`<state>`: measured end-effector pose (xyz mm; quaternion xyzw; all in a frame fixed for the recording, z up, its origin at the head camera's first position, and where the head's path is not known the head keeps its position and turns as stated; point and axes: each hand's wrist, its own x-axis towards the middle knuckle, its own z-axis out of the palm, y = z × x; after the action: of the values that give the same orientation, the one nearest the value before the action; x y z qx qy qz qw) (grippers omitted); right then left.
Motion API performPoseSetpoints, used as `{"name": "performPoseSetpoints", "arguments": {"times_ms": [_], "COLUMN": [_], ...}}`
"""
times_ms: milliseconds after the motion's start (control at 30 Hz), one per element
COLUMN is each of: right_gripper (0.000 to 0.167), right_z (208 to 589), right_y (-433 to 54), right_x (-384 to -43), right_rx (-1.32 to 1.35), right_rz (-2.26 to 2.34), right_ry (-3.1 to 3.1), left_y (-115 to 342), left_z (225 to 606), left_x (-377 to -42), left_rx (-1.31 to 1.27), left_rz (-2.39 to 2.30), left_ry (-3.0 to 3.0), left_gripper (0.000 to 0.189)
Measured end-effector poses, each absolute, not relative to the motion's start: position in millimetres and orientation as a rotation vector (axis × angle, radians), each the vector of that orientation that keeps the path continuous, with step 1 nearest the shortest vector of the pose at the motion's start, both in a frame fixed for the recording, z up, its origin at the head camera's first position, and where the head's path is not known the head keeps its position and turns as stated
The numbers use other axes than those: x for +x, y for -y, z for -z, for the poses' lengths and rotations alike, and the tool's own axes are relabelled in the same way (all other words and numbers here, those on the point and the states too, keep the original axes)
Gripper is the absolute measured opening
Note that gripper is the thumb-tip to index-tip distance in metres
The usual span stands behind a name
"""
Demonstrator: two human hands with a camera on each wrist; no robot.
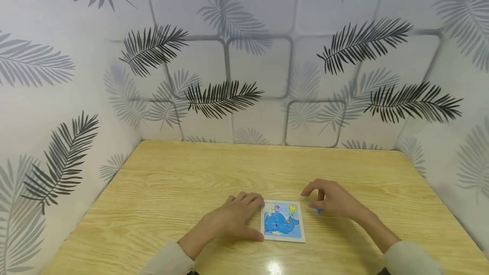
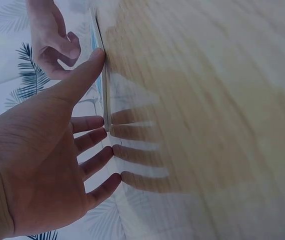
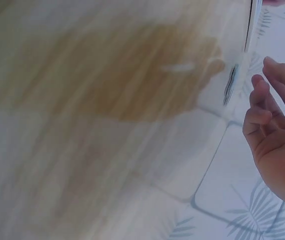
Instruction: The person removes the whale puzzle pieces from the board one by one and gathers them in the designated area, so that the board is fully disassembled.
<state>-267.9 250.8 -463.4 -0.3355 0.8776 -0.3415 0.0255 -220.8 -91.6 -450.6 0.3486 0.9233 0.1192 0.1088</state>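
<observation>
A flat square picture puzzle (image 1: 283,224) with a blue whale and a yellow sun, in a white frame, lies on the wooden table. My left hand (image 1: 238,217) is at its left side, fingertips by the far corner and thumb by the near corner. In the left wrist view the left hand's fingers (image 2: 95,162) are nearly straight and spread, tips on the tabletop and frame edge. To the right of the puzzle, my right hand (image 1: 332,198) hovers with bent fingers, thumb and index apart. Beneath it a small blue puzzle piece (image 3: 230,84) lies on the table, partly hidden in the head view.
The light wooden table (image 1: 172,173) has a glossy surface that reflects the hands. Behind it stands a pale wall (image 1: 259,118) with dark feather-leaf patterns, and similar walls flank both sides.
</observation>
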Motion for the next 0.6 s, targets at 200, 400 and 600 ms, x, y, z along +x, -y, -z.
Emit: {"name": "performPoseSetpoints", "arguments": {"times_ms": [200,400,600], "right_gripper": [0.032,0.031,0.031], "right_z": [461.1,462.7,462.7], "right_y": [-226.1,-199.5,-183.1], "right_x": [-268.3,-270.2,-270.5], "right_rx": [-1.007,-1.062,-1.097], "right_rz": [1.123,1.067,0.95], "right_ry": [-2.546,-2.469,-2.481], "left_y": [91.0,91.3,90.5], "left_z": [451.1,453.2,453.9], "left_x": [-222.3,-223.9,-224.2], "left_rx": [1.011,1.018,1.043], "left_rz": [-0.335,-0.34,-0.346], "left_ry": [-2.724,-2.732,-2.724], "left_gripper": [0.08,0.076,0.075]}}
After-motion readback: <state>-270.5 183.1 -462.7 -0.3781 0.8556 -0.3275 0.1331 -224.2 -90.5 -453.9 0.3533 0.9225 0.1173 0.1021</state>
